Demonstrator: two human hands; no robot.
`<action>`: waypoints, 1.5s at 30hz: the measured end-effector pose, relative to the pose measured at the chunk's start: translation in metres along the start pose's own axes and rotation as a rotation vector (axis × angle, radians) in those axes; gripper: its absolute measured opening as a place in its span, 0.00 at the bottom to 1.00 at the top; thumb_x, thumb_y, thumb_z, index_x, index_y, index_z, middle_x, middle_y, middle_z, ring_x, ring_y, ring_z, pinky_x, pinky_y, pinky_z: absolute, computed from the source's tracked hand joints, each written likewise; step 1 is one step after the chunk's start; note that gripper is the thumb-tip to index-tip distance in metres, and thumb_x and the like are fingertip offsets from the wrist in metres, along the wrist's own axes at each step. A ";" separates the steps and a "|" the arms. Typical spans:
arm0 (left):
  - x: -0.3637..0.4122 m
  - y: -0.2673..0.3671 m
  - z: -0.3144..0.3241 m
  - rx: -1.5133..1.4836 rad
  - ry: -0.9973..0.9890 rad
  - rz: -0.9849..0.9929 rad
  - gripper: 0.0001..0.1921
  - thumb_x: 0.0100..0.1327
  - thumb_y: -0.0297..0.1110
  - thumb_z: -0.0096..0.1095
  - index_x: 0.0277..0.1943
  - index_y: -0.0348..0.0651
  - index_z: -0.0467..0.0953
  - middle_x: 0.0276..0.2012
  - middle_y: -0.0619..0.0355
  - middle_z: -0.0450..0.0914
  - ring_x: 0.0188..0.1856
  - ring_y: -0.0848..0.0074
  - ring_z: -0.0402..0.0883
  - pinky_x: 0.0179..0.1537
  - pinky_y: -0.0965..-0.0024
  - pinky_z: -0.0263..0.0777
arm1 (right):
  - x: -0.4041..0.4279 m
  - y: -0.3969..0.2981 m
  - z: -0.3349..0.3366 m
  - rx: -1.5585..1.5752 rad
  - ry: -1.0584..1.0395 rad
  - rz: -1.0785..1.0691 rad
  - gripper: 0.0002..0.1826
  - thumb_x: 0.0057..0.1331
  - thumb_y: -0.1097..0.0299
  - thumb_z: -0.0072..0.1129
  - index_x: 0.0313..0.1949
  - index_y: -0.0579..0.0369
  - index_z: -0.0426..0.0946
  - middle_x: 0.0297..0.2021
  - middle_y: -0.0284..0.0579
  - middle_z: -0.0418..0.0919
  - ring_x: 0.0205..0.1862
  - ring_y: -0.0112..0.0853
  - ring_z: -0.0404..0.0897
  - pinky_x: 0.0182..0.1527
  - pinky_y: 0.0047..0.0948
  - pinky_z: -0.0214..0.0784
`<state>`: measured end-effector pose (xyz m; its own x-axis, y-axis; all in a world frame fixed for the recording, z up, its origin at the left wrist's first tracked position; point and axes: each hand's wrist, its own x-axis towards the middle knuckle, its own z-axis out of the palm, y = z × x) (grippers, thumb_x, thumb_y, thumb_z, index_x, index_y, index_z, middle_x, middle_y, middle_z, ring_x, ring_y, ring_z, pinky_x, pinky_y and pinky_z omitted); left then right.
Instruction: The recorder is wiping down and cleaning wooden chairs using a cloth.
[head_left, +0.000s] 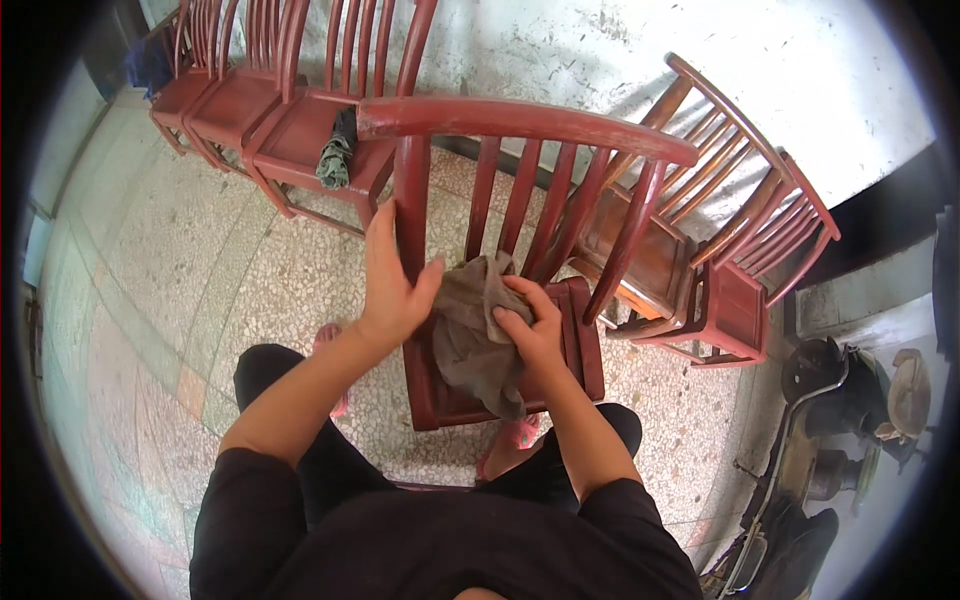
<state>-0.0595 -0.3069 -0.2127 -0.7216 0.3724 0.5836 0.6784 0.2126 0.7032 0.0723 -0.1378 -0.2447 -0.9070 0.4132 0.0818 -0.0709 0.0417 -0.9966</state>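
A red-painted wooden chair with a slatted back stands right before me, its seat partly covered by a grey-brown cloth. My right hand grips the cloth near its upper right edge, between thumb and fingers. My left hand is beside the chair's left back post, fingers apart and holding nothing; whether its fingertips touch the post I cannot tell. The cloth hangs in loose folds over the seat.
More red chairs line the wall at upper left, one with a rolled green item on its seat. A brown wooden chair and another red chair stand at right. A metal-framed object is at far right.
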 end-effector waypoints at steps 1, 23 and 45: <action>-0.006 0.009 -0.007 0.000 0.002 0.011 0.40 0.54 0.31 0.63 0.64 0.24 0.49 0.61 0.34 0.56 0.63 0.46 0.56 0.64 0.56 0.50 | -0.002 -0.017 -0.002 0.050 0.027 -0.091 0.23 0.56 0.69 0.62 0.51 0.62 0.71 0.46 0.41 0.75 0.49 0.27 0.72 0.53 0.27 0.64; -0.047 0.024 -0.069 -0.882 -1.264 -0.649 0.29 0.52 0.32 0.56 0.59 0.34 0.68 0.52 0.55 0.74 0.56 0.73 0.70 0.58 0.69 0.63 | 0.046 0.045 -0.036 -0.693 0.388 -0.142 0.31 0.50 0.66 0.65 0.52 0.63 0.64 0.44 0.52 0.70 0.41 0.37 0.74 0.41 0.31 0.69; -0.047 0.041 -0.063 -0.802 -1.655 -0.226 0.32 0.51 0.36 0.55 0.60 0.34 0.65 0.55 0.43 0.72 0.56 0.59 0.71 0.57 0.64 0.63 | 0.056 0.114 -0.040 0.133 0.183 0.232 0.24 0.55 0.81 0.59 0.51 0.57 0.67 0.42 0.38 0.71 0.43 0.28 0.73 0.45 0.26 0.69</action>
<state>-0.0061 -0.3723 -0.1859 0.4113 0.9017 -0.1331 0.0239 0.1354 0.9905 0.0304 -0.0737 -0.3534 -0.8162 0.5554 -0.1592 0.0642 -0.1866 -0.9803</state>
